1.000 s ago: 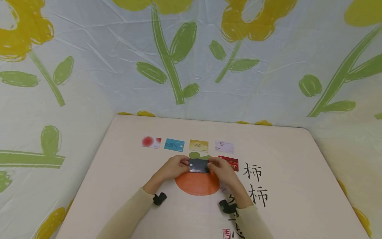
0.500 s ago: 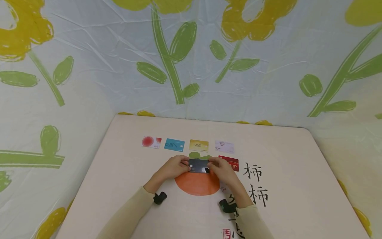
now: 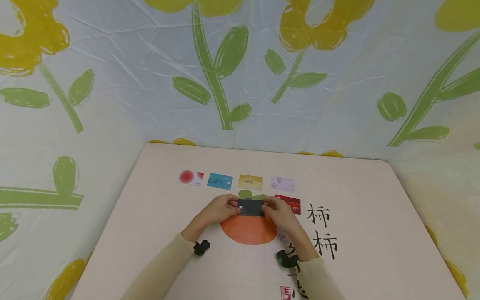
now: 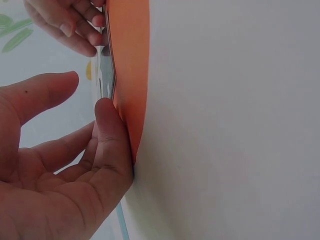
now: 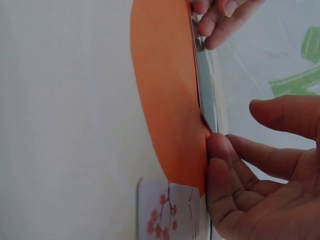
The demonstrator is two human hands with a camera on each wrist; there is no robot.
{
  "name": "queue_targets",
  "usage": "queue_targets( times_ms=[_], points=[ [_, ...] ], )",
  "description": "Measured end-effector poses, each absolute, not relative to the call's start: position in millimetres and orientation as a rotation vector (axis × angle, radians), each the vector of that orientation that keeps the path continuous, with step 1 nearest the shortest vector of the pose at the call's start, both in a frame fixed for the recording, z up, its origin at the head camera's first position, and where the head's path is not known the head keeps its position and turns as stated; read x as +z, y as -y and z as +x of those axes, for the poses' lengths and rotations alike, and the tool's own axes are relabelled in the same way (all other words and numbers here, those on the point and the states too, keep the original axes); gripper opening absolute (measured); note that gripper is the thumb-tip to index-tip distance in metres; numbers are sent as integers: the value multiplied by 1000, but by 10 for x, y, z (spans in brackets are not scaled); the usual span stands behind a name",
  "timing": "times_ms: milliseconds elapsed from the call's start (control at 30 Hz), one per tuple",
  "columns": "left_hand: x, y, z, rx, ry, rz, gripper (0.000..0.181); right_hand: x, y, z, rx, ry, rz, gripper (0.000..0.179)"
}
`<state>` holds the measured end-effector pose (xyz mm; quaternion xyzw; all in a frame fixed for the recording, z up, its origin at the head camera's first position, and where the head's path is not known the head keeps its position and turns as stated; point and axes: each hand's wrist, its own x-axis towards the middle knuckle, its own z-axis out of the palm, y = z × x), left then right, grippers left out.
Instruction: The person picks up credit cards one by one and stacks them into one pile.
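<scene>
Left hand and right hand touch opposite ends of a dark card, fingers loosely bent, thumbs spread away, midway between side edges of tabletop, four cards nearer far edge, dark card's flatness hard to tell.

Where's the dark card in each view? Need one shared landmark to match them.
Head: dark card below centre, between the left hand and right hand.
Left wrist: dark card upper left, nearly edge-on.
Right wrist: dark card upper right of centre, nearly edge-on.
Landmark: orange patch, in all three.
</scene>
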<state>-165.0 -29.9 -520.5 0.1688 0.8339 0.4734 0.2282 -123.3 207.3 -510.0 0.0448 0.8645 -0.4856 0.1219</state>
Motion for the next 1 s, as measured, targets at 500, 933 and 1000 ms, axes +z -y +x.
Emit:
queue_targets(
  times_ms=[500, 933, 1000],
  points=[
    [-5202, 312, -1663, 1297, -2305, 464, 45, -5090, -2076, -1248, -1429, -2515, 111, 37],
    [-5230, 367, -1687, 1347, -2300, 501, 44, -5047, -2057, -1248, -1435, -2539, 120, 38],
    [-5225, 393, -1697, 1360, -2312, 492, 43, -5044, -2050, -1261, -1434, -2550, 130, 38]
  ],
)
